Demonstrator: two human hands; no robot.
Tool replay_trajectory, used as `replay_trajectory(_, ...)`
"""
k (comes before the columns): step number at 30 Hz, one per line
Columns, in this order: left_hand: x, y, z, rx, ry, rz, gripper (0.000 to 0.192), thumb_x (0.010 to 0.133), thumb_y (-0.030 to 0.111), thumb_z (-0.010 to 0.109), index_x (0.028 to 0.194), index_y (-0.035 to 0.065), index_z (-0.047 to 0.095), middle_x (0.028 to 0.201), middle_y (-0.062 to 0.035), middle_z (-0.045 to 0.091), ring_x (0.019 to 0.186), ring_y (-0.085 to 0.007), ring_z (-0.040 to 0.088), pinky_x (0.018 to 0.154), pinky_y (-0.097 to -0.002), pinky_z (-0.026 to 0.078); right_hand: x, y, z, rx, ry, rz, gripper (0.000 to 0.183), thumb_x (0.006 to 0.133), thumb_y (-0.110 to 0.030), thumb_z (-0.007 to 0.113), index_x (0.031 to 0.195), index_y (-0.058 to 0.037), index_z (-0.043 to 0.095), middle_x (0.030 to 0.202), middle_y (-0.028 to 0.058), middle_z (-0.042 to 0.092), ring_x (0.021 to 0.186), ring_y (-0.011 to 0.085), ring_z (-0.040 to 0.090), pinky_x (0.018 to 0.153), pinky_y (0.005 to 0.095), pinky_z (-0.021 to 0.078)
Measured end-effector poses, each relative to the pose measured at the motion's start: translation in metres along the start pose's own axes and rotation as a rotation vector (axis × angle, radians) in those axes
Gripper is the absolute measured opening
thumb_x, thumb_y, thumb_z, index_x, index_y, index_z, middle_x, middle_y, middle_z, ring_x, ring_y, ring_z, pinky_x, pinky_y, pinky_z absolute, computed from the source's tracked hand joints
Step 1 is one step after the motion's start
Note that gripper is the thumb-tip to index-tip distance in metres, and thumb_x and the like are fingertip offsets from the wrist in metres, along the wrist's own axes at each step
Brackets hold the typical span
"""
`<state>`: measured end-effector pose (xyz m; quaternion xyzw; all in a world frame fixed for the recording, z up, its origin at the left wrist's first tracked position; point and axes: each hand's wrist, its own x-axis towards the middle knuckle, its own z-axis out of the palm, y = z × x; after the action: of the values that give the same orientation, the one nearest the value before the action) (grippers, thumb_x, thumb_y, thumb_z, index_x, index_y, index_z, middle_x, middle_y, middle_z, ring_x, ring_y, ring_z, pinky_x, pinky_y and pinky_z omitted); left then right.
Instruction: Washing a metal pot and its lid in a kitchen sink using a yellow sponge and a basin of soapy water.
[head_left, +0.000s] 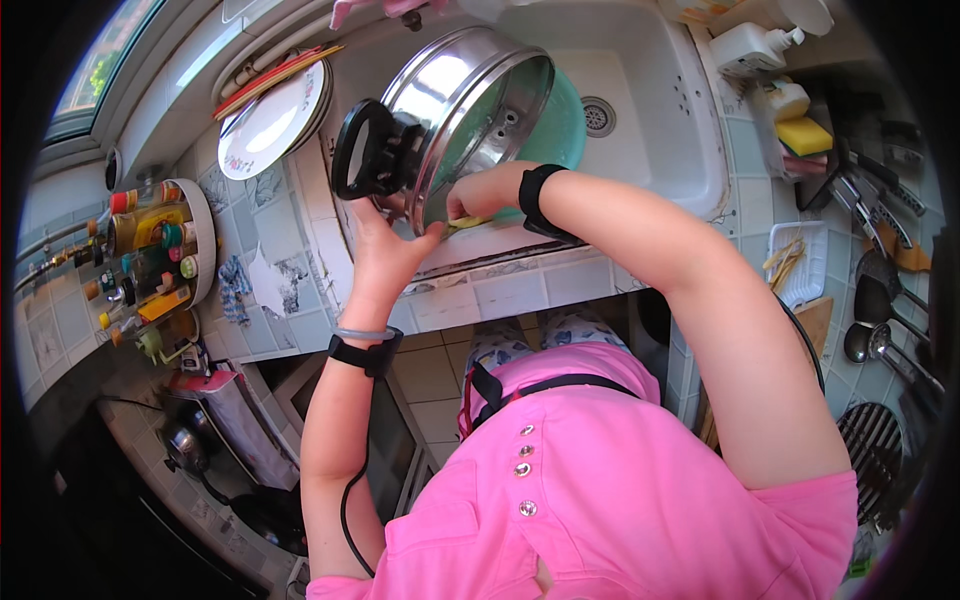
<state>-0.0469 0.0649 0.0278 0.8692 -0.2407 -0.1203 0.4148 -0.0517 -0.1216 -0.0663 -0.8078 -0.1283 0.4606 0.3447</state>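
A stainless steel pot (450, 90) with a black side handle (365, 150) is tilted over the white sink, its open mouth facing down to the right. My left hand (390, 240) grips its lower rim below the handle, thumb on the near edge. My right hand (484, 193) reaches to the mouth's lower edge, fingers closed on a yellowish cloth or sponge (466, 222); which of the two I cannot tell. Partly behind the pot, a green plastic basin (568, 124) stands in the sink.
The sink (637, 82) has a drain (598, 116) right of the basin. Stacked plates (274, 127) with chopsticks lie at the left, above a rack of bottles (199, 240). A soap dispenser (750, 51), a yellow sponge (806, 137) and a white tray (814, 255) line the right side.
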Motion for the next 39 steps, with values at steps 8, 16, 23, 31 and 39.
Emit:
replay_trajectory(8,-0.008,-0.010,0.010,-0.045,0.058,-0.035,0.073,0.065,0.009,0.079,0.120,0.0033,0.030,0.095,-0.0094,0.052,0.085,-0.0207,0.055,0.080,-0.0341,0.049,-0.004,0.007,0.002,-0.096,0.073,0.028,0.034,0.076,-0.002,0.051,0.106,-0.0077,0.065,0.100,0.0108,0.066,0.090,0.0244,0.060,0.077,0.0373,0.0461)
replay_trajectory(16,-0.009,-0.009,0.016,-0.002,0.073,-0.076,0.073,0.065,0.008,0.078,0.120,0.0030,0.031,0.097,-0.0084,0.052,0.084,-0.0188,0.055,0.081,-0.0340,0.050,0.001,0.028,-0.004,-0.203,0.141,0.062,0.029,0.077,-0.005,0.053,0.102,-0.0065,0.069,0.099,0.0133,0.068,0.093,0.0279,0.063,0.079,0.0374,0.0491)
replay_trajectory(23,-0.005,-0.004,0.024,-0.055,0.047,0.004,0.072,0.065,0.005,0.079,0.120,0.0036,0.032,0.098,-0.0080,0.053,0.081,-0.0164,0.055,0.080,-0.0346,0.051,0.006,0.074,-0.011,-0.648,0.441,0.262,0.028,0.081,-0.010,0.053,0.100,-0.0086,0.072,0.107,0.0158,0.066,0.099,0.0304,0.063,0.082,0.0428,0.0505)
replay_trajectory(31,-0.007,-0.011,0.029,-0.136,0.110,-0.120,0.072,0.064,0.007,0.080,0.117,0.0024,0.031,0.096,-0.0083,0.050,0.081,-0.0170,0.054,0.073,-0.0325,0.053,-0.005,0.006,-0.009,-0.137,0.031,0.019,0.031,0.073,-0.006,0.050,0.100,-0.0030,0.064,0.091,0.0113,0.066,0.082,0.0265,0.059,0.074,0.0367,0.0458)
replay_trajectory(39,-0.011,-0.021,0.035,-0.132,0.126,-0.094,0.073,0.065,0.006,0.079,0.119,-0.0006,0.031,0.102,-0.0122,0.050,0.088,-0.0203,0.055,0.073,-0.0315,0.053,0.015,0.009,0.005,0.247,0.115,-0.237,0.030,0.079,-0.010,0.050,0.104,-0.0063,0.067,0.092,0.0085,0.067,0.082,0.0213,0.059,0.074,0.0359,0.0466)
